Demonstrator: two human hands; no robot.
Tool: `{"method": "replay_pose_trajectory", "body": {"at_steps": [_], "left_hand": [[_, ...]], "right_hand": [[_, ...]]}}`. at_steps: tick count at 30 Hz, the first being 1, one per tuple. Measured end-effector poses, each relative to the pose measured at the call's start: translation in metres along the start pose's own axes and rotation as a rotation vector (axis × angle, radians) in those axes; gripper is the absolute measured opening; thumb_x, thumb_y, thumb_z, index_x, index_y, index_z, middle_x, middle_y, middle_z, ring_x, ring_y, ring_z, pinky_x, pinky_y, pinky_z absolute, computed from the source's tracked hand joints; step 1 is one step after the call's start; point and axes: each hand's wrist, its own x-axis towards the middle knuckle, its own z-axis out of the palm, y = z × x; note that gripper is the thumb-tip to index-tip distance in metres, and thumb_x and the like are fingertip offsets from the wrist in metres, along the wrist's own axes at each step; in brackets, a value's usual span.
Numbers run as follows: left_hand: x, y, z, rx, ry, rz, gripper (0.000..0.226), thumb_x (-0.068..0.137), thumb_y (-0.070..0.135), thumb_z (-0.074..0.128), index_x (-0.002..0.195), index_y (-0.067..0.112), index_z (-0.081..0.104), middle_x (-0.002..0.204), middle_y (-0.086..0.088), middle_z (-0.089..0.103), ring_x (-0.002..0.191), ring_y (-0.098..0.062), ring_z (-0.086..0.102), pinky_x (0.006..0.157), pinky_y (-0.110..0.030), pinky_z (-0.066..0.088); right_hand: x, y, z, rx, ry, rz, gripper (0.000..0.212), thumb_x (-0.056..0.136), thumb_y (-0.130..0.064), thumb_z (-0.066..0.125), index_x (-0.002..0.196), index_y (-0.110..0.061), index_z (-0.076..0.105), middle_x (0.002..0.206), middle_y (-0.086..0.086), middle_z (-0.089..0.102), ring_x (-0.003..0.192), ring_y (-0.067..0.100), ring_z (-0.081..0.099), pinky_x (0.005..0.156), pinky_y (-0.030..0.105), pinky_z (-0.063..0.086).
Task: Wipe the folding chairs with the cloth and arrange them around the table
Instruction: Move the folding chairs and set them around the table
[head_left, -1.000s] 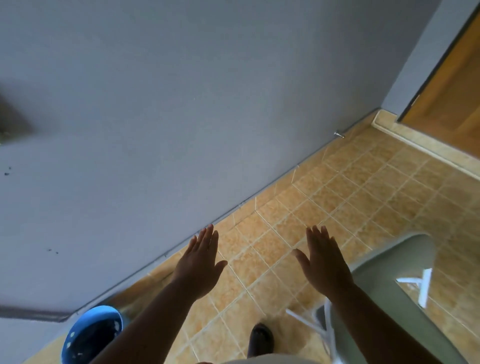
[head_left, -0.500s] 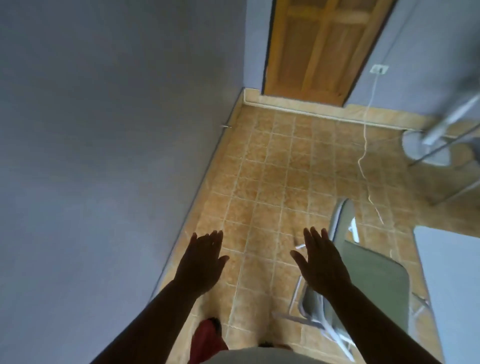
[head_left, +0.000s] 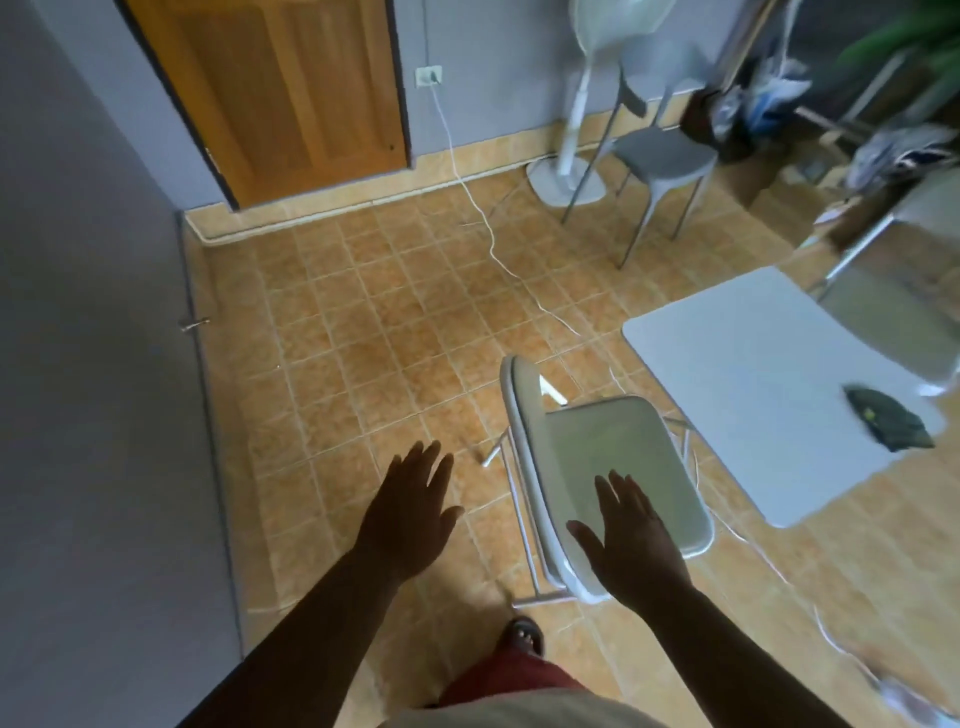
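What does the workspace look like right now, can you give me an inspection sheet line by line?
Surface: white table, mostly bare.
Job's things: folding chair open beside the table; dark cloth on the table's far edge.
Clutter: bags and clothes piled in the corner.
Grippers: left hand and right hand open, empty, spread above floor and chair.
Cables: white cord runs from wall socket across the floor.
Surroundings: wooden door, standing fan, grey chair.
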Motion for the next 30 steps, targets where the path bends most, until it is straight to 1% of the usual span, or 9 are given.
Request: {"method": "replay_pose_trajectory", "body": {"at_steps": [7, 10, 12, 15, 18, 21, 23, 27, 30], "left_hand": [[0.077, 0.023, -0.014, 0.039, -0.025, 0.213, 0.068, 0.091, 0.044, 0.058, 0.147, 0.010, 0.037, 0.156, -0.015, 0.032, 0.145, -0.035, 0.027, 0.116, -0.050, 0.028], [0.114, 0.032, -0.017, 0.073, -0.052, 0.305, 0.071, 0.089, 0.044, 0.062, 0.147, 0.011, 0.038, 0.158, -0.010, 0.030, 0.145, -0.034, 0.027, 0.115, -0.043, 0.020], [0.147, 0.035, -0.015, 0.068, -0.132, 0.401, 0.072, 0.093, 0.047, 0.054, 0.152, 0.014, 0.028, 0.162, -0.006, 0.017, 0.149, -0.030, 0.015, 0.120, -0.041, 0.015], [0.192, 0.038, -0.016, 0.122, -0.233, 0.553, 0.074, 0.097, 0.050, 0.045, 0.155, 0.016, 0.015, 0.164, -0.001, 0.003, 0.151, -0.026, 0.002, 0.122, -0.038, 0.010], [0.225, 0.038, -0.020, 0.166, -0.335, 0.719, 0.075, 0.096, 0.050, 0.047, 0.155, 0.013, 0.017, 0.164, -0.001, 0.006, 0.151, -0.025, 0.001, 0.121, -0.037, 0.000], [0.254, 0.029, -0.020, 0.230, -0.426, 0.807, 0.078, 0.094, 0.056, 0.046, 0.154, 0.014, 0.021, 0.164, -0.002, 0.010, 0.151, -0.025, 0.002, 0.122, -0.040, 0.002], [0.269, 0.020, -0.016, 0.291, -0.461, 0.846, 0.081, 0.091, 0.063, 0.044, 0.153, 0.014, 0.022, 0.163, -0.002, 0.013, 0.151, -0.026, 0.004, 0.122, -0.041, 0.006], [0.289, 0.004, -0.011, 0.380, -0.506, 0.922, 0.093, 0.081, 0.075, 0.025, 0.151, 0.014, 0.029, 0.160, -0.004, 0.023, 0.150, -0.027, 0.012, 0.121, -0.040, 0.005], [0.296, -0.001, -0.007, 0.381, -0.484, 0.980, 0.097, 0.074, 0.075, 0.014, 0.147, 0.015, 0.037, 0.156, -0.002, 0.033, 0.147, -0.025, 0.022, 0.119, -0.036, 0.002]], "right_hand": [[0.015, 0.012, 0.005, 0.092, -0.026, 0.156, 0.084, 0.089, -0.070, 0.027, 0.152, -0.015, 0.017, 0.159, 0.006, 0.018, 0.147, 0.023, 0.010, 0.118, 0.037, 0.015], [0.016, 0.011, 0.011, 0.170, -0.018, 0.263, 0.100, 0.079, -0.080, 0.005, 0.150, -0.012, 0.026, 0.156, 0.008, 0.029, 0.145, 0.026, 0.020, 0.116, 0.039, 0.023], [0.019, 0.010, 0.018, 0.211, -0.051, 0.335, 0.104, 0.079, -0.081, 0.001, 0.145, -0.009, 0.037, 0.149, 0.011, 0.041, 0.140, 0.029, 0.033, 0.111, 0.042, 0.032], [0.020, 0.005, 0.027, 0.255, -0.039, 0.465, 0.102, 0.081, -0.081, 0.005, 0.140, -0.007, 0.044, 0.143, 0.013, 0.049, 0.135, 0.032, 0.042, 0.108, 0.043, 0.037], [0.019, -0.008, 0.031, 0.327, 0.020, 0.628, 0.104, 0.075, -0.083, 0.011, 0.148, -0.011, 0.030, 0.152, 0.008, 0.037, 0.143, 0.026, 0.027, 0.115, 0.037, 0.026], [0.019, -0.026, 0.038, 0.388, 0.040, 0.742, 0.106, 0.073, -0.085, 0.010, 0.149, -0.012, 0.026, 0.153, 0.006, 0.035, 0.143, 0.025, 0.026, 0.115, 0.037, 0.027], [0.020, -0.039, 0.049, 0.418, 0.010, 0.771, 0.094, 0.081, -0.078, 0.032, 0.148, -0.011, 0.027, 0.151, 0.006, 0.037, 0.140, 0.025, 0.031, 0.112, 0.037, 0.032], [0.025, -0.057, 0.069, 0.520, -0.075, 0.755, 0.083, 0.075, -0.068, 0.041, 0.141, -0.018, 0.041, 0.140, 0.000, 0.049, 0.131, 0.021, 0.044, 0.102, 0.039, 0.044], [0.025, -0.066, 0.083, 0.507, -0.030, 0.690, 0.067, 0.072, -0.055, 0.043, 0.121, -0.014, 0.062, 0.115, 0.003, 0.066, 0.106, 0.024, 0.065, 0.083, 0.033, 0.056]]}}
